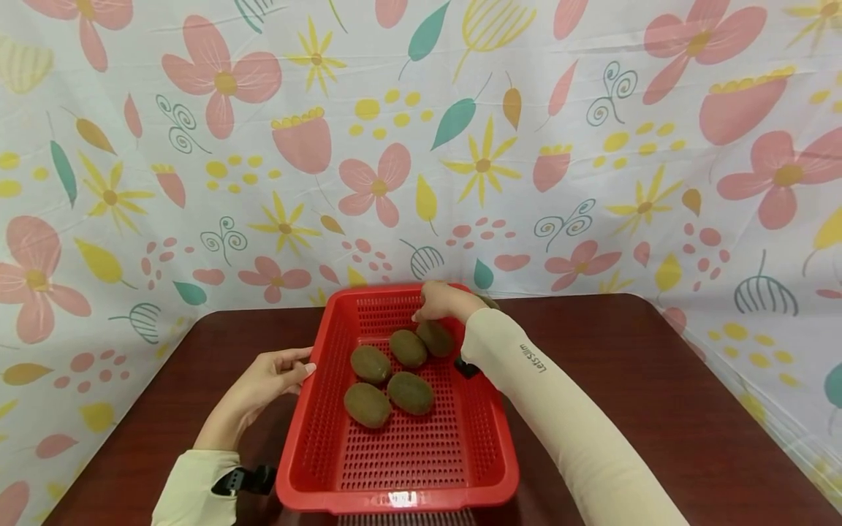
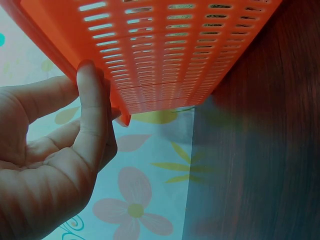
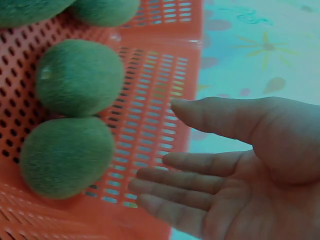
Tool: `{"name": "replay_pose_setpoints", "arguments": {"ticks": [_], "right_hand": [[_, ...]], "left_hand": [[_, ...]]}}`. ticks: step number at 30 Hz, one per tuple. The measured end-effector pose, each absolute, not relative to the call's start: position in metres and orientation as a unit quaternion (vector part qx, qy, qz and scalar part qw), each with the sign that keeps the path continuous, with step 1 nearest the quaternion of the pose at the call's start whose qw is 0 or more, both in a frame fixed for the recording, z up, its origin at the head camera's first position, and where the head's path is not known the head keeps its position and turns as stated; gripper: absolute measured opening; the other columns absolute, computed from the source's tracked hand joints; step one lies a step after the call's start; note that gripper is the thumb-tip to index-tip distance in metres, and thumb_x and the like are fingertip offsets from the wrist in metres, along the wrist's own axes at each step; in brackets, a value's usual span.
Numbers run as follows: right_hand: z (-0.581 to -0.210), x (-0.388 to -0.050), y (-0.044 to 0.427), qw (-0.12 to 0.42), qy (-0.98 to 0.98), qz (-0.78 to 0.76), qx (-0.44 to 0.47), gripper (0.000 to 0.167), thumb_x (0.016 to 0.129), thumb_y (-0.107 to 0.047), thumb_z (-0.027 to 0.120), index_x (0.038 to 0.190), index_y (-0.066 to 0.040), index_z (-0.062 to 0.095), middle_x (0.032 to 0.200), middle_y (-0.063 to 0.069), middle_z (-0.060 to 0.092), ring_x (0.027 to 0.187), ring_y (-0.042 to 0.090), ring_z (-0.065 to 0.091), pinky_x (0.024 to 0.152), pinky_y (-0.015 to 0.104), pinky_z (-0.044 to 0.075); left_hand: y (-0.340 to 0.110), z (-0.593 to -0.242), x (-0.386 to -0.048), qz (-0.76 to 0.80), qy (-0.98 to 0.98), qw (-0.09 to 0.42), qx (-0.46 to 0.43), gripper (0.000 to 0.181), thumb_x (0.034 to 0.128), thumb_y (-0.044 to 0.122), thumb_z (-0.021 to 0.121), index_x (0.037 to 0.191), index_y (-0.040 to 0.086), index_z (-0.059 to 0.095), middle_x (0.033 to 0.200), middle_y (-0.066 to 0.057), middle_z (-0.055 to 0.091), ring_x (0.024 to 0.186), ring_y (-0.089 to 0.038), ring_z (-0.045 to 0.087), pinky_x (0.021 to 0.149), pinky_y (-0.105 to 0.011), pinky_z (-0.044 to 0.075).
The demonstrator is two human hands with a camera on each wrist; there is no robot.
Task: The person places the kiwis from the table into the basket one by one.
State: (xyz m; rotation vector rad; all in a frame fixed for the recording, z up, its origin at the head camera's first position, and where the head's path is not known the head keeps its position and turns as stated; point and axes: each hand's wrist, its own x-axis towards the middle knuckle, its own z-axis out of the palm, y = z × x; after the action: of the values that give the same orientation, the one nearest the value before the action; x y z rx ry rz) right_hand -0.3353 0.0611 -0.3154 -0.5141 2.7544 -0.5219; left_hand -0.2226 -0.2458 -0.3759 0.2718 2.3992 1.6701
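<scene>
A red plastic basket (image 1: 401, 500) with several brown kiwis (image 1: 411, 393) inside stands on the dark table. My left hand (image 1: 266, 383) holds the basket's left rim between thumb and fingers; the left wrist view shows the fingers (image 2: 92, 110) at the rim. My right hand (image 1: 444, 301) is over the basket's far right corner, just beyond a kiwi (image 1: 435, 338). In the right wrist view, the right hand (image 3: 235, 170) has its fingers extended and holds nothing, with two kiwis (image 3: 80, 77) a little way from the fingertips.
Another kiwi (image 1: 487, 301) is partly visible behind my right wrist, outside the basket. A flower-patterned cloth (image 1: 421, 146) hangs behind the dark wooden table (image 1: 592, 351). Part of another slotted object (image 1: 408, 519) shows below the basket's near edge.
</scene>
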Motion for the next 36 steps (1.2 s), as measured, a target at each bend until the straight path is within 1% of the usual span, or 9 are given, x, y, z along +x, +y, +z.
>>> {"name": "replay_pose_setpoints", "arguments": {"ticks": [3,5,7,10,13,19,21,29,36], "right_hand": [[-0.307,-0.335,0.064,0.128,0.951,-0.211,-0.186,0.037,0.092,-0.022,0.066,0.116,0.005,0.06,0.098,0.011,0.063,0.088,0.023,0.057,0.079,0.032,0.05],[-0.301,-0.333,0.067,0.118,0.946,-0.233,-0.194,0.043,0.093,-0.021,0.064,0.127,0.005,0.056,0.117,0.015,0.062,0.106,0.027,0.058,0.092,0.037,0.049],[-0.295,-0.332,0.071,0.107,0.936,-0.263,-0.207,0.042,0.094,-0.018,0.062,0.129,0.006,0.055,0.124,0.018,0.06,0.115,0.03,0.057,0.097,0.04,0.047],[-0.289,-0.332,0.078,0.086,0.923,-0.3,-0.225,0.038,0.096,-0.014,0.059,0.127,0.007,0.057,0.123,0.02,0.061,0.116,0.032,0.057,0.096,0.04,0.048],[-0.286,-0.333,0.088,0.06,0.915,-0.323,-0.235,0.034,0.096,-0.011,0.058,0.125,0.008,0.059,0.119,0.02,0.063,0.113,0.032,0.059,0.095,0.041,0.048],[-0.286,-0.333,0.112,-0.009,0.91,-0.345,-0.231,0.032,0.095,-0.008,0.058,0.122,0.008,0.06,0.118,0.023,0.063,0.111,0.035,0.059,0.096,0.044,0.048],[-0.288,-0.334,0.121,-0.024,0.907,-0.354,-0.226,0.032,0.094,-0.008,0.059,0.122,0.008,0.061,0.118,0.024,0.063,0.111,0.036,0.059,0.095,0.045,0.048],[-0.309,-0.342,0.159,-0.046,0.891,-0.397,-0.215,0.032,0.094,-0.006,0.06,0.12,0.011,0.06,0.114,0.027,0.064,0.105,0.038,0.062,0.09,0.048,0.05],[-0.337,-0.339,0.182,-0.032,0.893,-0.401,-0.2,0.033,0.093,-0.008,0.063,0.121,0.009,0.06,0.114,0.025,0.063,0.107,0.037,0.061,0.091,0.047,0.05]], "left_hand": [[-0.247,-0.376,-0.223,0.567,0.812,0.104,0.09,0.053,0.0964,0.018,0.059,0.141,-0.006,0.043,0.102,-0.017,0.068,0.083,-0.029,0.068,0.082,-0.044,0.055],[-0.247,-0.376,-0.223,0.567,0.812,0.105,0.091,0.053,0.0966,0.018,0.059,0.141,-0.006,0.042,0.102,-0.018,0.067,0.083,-0.029,0.068,0.082,-0.045,0.055],[-0.247,-0.376,-0.223,0.566,0.813,0.105,0.092,0.054,0.0966,0.018,0.059,0.141,-0.007,0.042,0.102,-0.018,0.067,0.083,-0.029,0.068,0.082,-0.045,0.055],[-0.248,-0.376,-0.224,0.566,0.813,0.104,0.09,0.054,0.0964,0.019,0.059,0.141,-0.007,0.042,0.102,-0.017,0.068,0.083,-0.029,0.069,0.082,-0.045,0.055],[-0.248,-0.377,-0.223,0.566,0.813,0.104,0.089,0.054,0.0962,0.02,0.06,0.141,-0.006,0.042,0.101,-0.017,0.067,0.083,-0.029,0.068,0.082,-0.044,0.055],[-0.247,-0.378,-0.223,0.566,0.813,0.102,0.093,0.053,0.0962,0.019,0.06,0.14,-0.005,0.044,0.099,-0.017,0.067,0.082,-0.029,0.067,0.081,-0.043,0.055],[-0.247,-0.377,-0.223,0.565,0.813,0.102,0.094,0.053,0.0963,0.019,0.06,0.14,-0.005,0.044,0.099,-0.016,0.067,0.082,-0.029,0.067,0.081,-0.044,0.055],[-0.245,-0.373,-0.224,0.565,0.813,0.102,0.1,0.053,0.0965,0.019,0.059,0.14,-0.007,0.043,0.1,-0.017,0.067,0.081,-0.028,0.067,0.081,-0.043,0.056],[-0.245,-0.375,-0.224,0.563,0.815,0.103,0.093,0.052,0.0965,0.018,0.059,0.14,-0.006,0.043,0.097,-0.016,0.067,0.082,-0.028,0.067,0.081,-0.043,0.055]]}}
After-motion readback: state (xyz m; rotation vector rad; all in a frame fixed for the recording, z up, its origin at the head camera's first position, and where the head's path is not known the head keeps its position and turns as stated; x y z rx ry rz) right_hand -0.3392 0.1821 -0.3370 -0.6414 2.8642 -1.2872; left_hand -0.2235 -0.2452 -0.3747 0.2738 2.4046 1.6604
